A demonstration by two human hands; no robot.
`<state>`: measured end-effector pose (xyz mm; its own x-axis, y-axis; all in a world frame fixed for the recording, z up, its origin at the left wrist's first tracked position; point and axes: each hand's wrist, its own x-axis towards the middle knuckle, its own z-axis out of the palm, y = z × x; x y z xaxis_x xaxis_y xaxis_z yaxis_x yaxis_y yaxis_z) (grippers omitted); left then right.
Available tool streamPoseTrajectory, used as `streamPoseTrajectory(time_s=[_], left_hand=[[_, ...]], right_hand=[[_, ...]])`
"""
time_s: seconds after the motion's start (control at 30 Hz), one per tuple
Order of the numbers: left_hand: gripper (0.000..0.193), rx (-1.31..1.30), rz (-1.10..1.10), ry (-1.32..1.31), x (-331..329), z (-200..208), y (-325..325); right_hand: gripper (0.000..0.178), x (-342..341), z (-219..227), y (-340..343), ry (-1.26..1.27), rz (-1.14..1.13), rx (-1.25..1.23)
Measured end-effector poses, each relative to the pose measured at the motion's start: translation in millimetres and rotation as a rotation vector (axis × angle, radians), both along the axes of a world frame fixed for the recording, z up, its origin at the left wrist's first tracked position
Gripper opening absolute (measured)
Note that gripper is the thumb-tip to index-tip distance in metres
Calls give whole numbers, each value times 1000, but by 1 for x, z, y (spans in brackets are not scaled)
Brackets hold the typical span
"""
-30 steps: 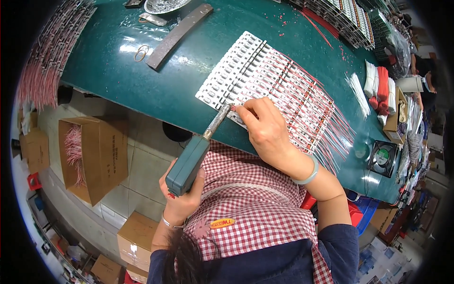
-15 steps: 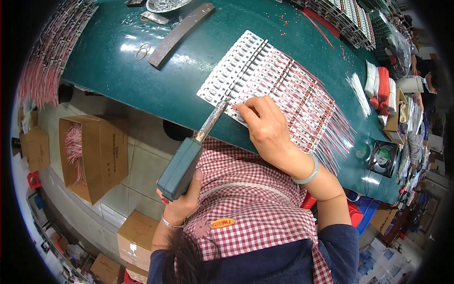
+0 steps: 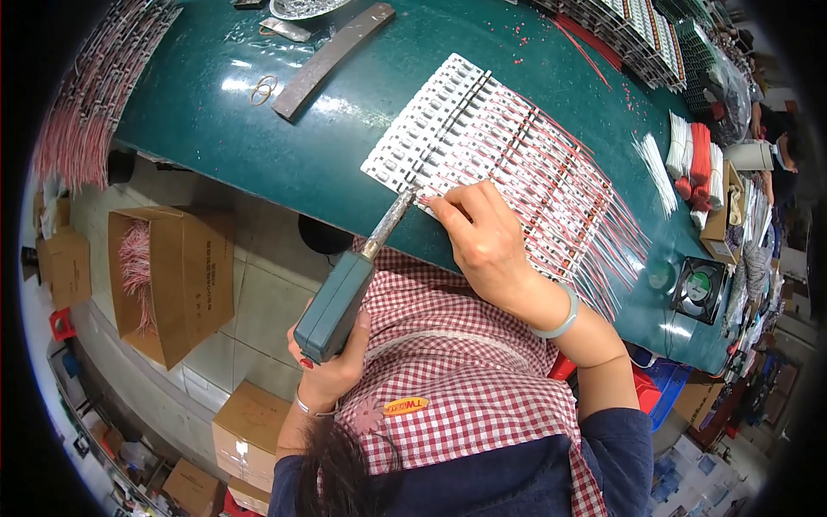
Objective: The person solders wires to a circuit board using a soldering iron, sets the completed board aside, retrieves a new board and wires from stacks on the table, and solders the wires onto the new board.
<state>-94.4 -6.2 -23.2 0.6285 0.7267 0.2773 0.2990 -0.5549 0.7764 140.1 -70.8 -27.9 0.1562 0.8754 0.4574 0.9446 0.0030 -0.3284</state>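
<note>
My left hand (image 3: 345,360) is wrapped round the dark green body of a soldering gun (image 3: 334,303). The gun's long metal tip points up and right and meets the near corner of a white panel (image 3: 412,129) made of rows of small parts. Close beside the tip, my right hand (image 3: 488,246) is closed in a pinch at the panel's near edge, with a thin reddish wire end at its fingertips. Many red and white wires (image 3: 622,246) run across the panel and hang off its right side. The exact joint under the tip is too small to make out.
On the green table (image 3: 207,129) lie a dark flat bar (image 3: 336,60), rubber bands (image 3: 264,90) and a foil-like dish (image 3: 306,7). To the right are wire bundles (image 3: 699,159) and a small black fan (image 3: 698,289). A cardboard box (image 3: 191,276) with wires stands on the floor.
The soldering gun and my left hand have shifted slightly down and right. My right hand has dipped a little at the panel's edge, still pinching. The panel has moved very slightly.
</note>
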Motion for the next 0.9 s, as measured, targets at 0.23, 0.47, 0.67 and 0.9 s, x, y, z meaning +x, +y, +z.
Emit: streamPoseTrajectory(time_s=[0.23,0.47,0.67,0.9], left_hand=[[14,-247,44,-79,-3,-3,-1],[15,-187,-15,-19,-2,4,1],[15,-183,-19,23,-2,7,0],[21,200,-118,233,-26,-11,-5]], right_hand=[[24,-1,2,1,-19,-3,-5],[28,-2,1,3,-6,-30,41],[29,-2,2,3,-23,-32,25],[25,-1,1,0,-45,3,-12]])
